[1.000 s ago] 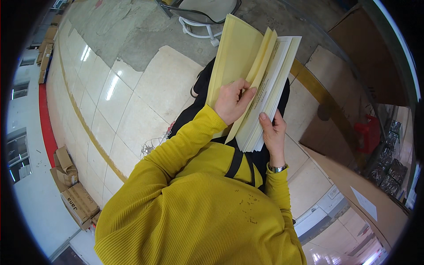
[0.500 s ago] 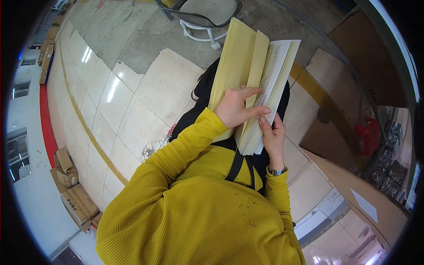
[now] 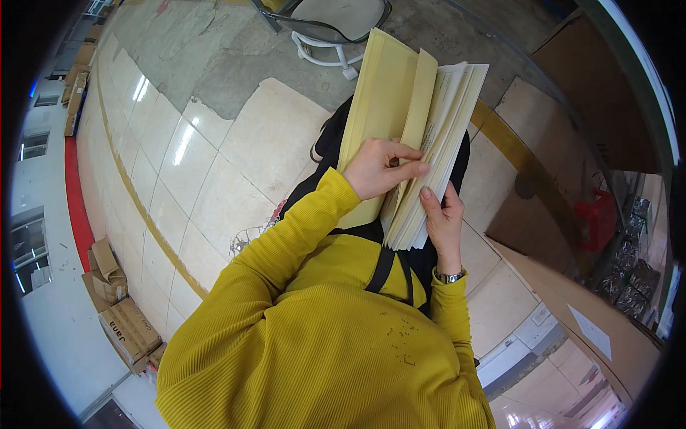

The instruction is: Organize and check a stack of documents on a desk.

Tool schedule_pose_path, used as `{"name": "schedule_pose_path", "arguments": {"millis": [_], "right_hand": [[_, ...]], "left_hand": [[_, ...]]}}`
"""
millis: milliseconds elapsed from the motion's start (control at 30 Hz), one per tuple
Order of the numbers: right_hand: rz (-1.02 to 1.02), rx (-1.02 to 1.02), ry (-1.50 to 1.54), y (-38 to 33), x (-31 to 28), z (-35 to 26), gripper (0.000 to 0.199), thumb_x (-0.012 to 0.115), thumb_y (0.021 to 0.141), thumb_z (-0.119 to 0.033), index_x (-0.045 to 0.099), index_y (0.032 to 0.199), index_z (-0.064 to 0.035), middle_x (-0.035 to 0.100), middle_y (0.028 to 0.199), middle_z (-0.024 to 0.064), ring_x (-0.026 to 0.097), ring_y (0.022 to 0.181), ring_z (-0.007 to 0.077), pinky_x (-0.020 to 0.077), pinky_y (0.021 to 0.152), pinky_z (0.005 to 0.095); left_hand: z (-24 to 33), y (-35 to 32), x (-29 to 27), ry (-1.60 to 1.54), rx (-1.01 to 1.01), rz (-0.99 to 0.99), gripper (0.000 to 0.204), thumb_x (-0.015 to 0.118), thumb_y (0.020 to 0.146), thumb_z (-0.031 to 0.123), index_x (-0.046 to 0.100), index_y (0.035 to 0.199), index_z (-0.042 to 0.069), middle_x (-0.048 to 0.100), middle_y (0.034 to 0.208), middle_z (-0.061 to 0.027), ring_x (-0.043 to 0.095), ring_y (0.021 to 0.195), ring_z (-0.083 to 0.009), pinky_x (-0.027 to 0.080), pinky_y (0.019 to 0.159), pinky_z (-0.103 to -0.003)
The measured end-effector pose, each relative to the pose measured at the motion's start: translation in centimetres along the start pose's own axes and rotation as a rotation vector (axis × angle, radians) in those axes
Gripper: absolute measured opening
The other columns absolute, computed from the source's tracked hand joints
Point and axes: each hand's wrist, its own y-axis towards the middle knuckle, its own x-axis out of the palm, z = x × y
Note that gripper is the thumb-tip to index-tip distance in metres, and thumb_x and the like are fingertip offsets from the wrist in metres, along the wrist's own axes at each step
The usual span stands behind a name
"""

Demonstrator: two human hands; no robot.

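Note:
I hold an open book (image 3: 386, 100) with a pale yellow cover and white pages in front of my chest. My left hand (image 3: 379, 168) lies on the yellow left side, its fingers reaching across to the edge of the page block. My right hand (image 3: 443, 218) grips the thick stack of pages from the right and below, thumb up along the page edges. A watch (image 3: 450, 276) sits on my right wrist. Both my arms are in yellow ribbed sleeves.
Glossy cream floor tiles (image 3: 214, 157) lie below, with rough concrete beyond. A white chair base (image 3: 329, 43) stands at the top. Cardboard boxes (image 3: 118, 314) sit at the lower left. Brown cardboard sheets (image 3: 593, 314) and a red object (image 3: 593, 218) are on the right.
My left hand's fingers have spread across toward the page block, and the book has shifted slightly. My right hand has kept its grip on the pages.

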Motion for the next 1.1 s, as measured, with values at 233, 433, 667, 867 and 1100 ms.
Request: {"name": "schedule_pose_path", "arguments": {"millis": [233, 433, 667, 867, 1100], "right_hand": [[0.003, 0.009, -0.032, 0.1, 0.1, 0.0, 0.028, 0.06, 0.088, -0.017, 0.057, 0.109, 0.0014, 0.063, 0.09, 0.004, 0.054, 0.081, 0.0069, 0.0451, 0.073, 0.0227], [0.008, 0.0, -0.027, 0.2, 0.0, 0.0, 0.028, 0.06, 0.088, -0.017, 0.056, 0.109, 0.0016, 0.064, 0.09, 0.0049, 0.055, 0.08, 0.0076, 0.0457, 0.073, 0.0233], [-0.005, -0.001, -0.019, 0.1, 0.0, 0.0, 0.028, 0.06, 0.088, -0.015, 0.056, 0.11, 0.0015, 0.064, 0.091, 0.0056, 0.056, 0.08, 0.0075, 0.0458, 0.073, 0.0231], [-0.003, -0.017, -0.003, 0.1, 0.0, 0.3, 0.028, 0.06, 0.088, -0.014, 0.056, 0.111, 0.0011, 0.064, 0.092, 0.0052, 0.055, 0.08, 0.0069, 0.0458, 0.073, 0.0229], [-0.006, -0.008, -0.017, 0.1, 0.0, 0.2, 0.029, 0.061, 0.088, -0.015, 0.056, 0.111, 0.0007, 0.064, 0.093, 0.0052, 0.054, 0.082, 0.0071, 0.0454, 0.074, 0.0234]], "left_hand": [[-0.3, -0.2, 1.4, 0.12, 0.097, 0.229, 0.019, 0.068, 0.08, 0.016, 0.062, 0.075, -0.002, 0.048, 0.053, -0.0048, 0.041, 0.049, -0.0065, 0.033, 0.044, -0.025], [1.7, -0.5, 1.7, 0.06, 0.093, 0.342, 0.027, 0.067, 0.078, 0.013, 0.061, 0.103, 0.003, 0.047, 0.056, -0.0074, 0.042, 0.049, -0.0078, 0.035, 0.045, -0.025], [0.1, -0.3, 1.2, 0.068, 0.1, 0.21, 0.04, 0.071, 0.079, 0.022, 0.062, 0.109, -0.002, 0.059, 0.069, -0.0086, 0.044, 0.051, -0.0068, 0.036, 0.046, -0.022], [1.4, -0.2, 0.5, 0.059, 0.0, 0.077, 0.055, 0.077, 0.069, 0.038, 0.064, 0.105, -0.003, 0.065, 0.08, -0.0173, 0.056, 0.057, -0.0175, 0.047, 0.056, -0.028], [0.3, 0.3, 0.0, -0.017, -0.08, 0.018, 0.048, 0.078, 0.069, 0.033, 0.067, 0.1, -0.002, 0.065, 0.076, -0.0128, 0.055, 0.057, -0.0134, 0.045, 0.054, -0.027]]}}
